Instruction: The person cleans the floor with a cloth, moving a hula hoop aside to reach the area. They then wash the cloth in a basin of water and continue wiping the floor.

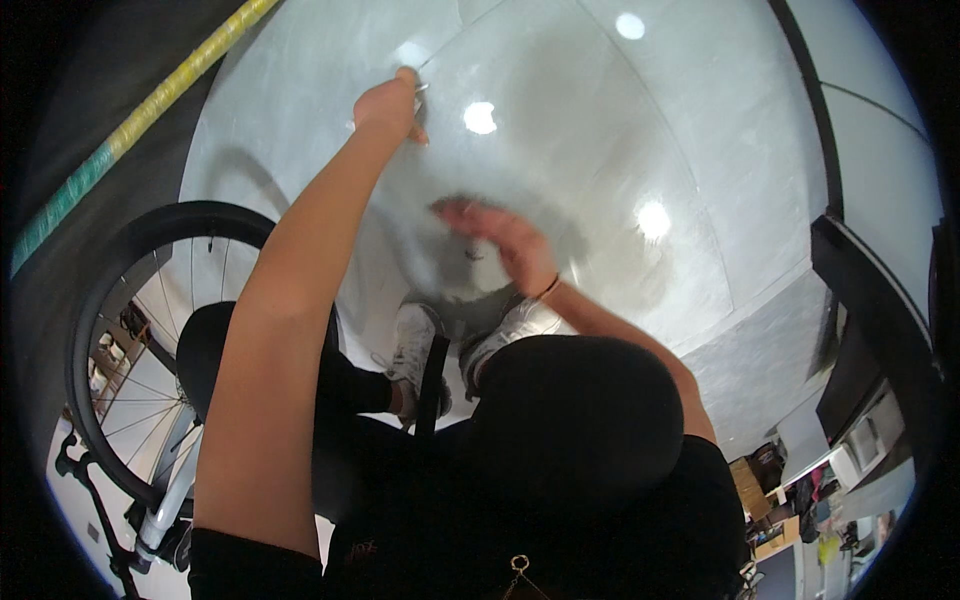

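Observation:
My left hand reaches far forward over the glossy grey floor. Its fingers are curled around a small, pale, shiny thing. Most of that thing is hidden behind the hand, so its kind is unclear. Nearer to me, my right hand is blurred by motion, with a thin band at its wrist. Its fingers stretch to the left above the floor, and nothing shows clearly in them. Below it on the floor is a small dark mark.
My white shoes and dark-clad knees lie below my hands. A bicycle wheel stands close on the left. A yellow and green wrapped bar crosses the upper left. Cardboard boxes and clutter lie at the lower right.

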### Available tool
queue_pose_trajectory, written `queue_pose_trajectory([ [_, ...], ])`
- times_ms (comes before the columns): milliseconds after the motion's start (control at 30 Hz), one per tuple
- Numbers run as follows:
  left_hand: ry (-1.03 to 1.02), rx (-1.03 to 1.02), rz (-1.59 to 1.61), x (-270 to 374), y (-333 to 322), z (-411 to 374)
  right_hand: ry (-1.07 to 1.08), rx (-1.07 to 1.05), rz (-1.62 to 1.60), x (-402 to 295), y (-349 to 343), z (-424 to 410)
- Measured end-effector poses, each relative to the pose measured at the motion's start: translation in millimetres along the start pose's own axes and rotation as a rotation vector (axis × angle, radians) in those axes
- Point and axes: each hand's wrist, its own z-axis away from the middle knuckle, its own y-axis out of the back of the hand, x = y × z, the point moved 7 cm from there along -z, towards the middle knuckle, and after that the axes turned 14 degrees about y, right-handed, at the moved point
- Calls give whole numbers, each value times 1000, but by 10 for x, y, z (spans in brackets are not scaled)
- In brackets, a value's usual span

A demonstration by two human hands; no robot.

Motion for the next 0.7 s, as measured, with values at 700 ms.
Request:
queue_pose_trajectory([
  [700,-81,36,-46,-45,-91,43,304,-312,433,-4,-933,480],
])
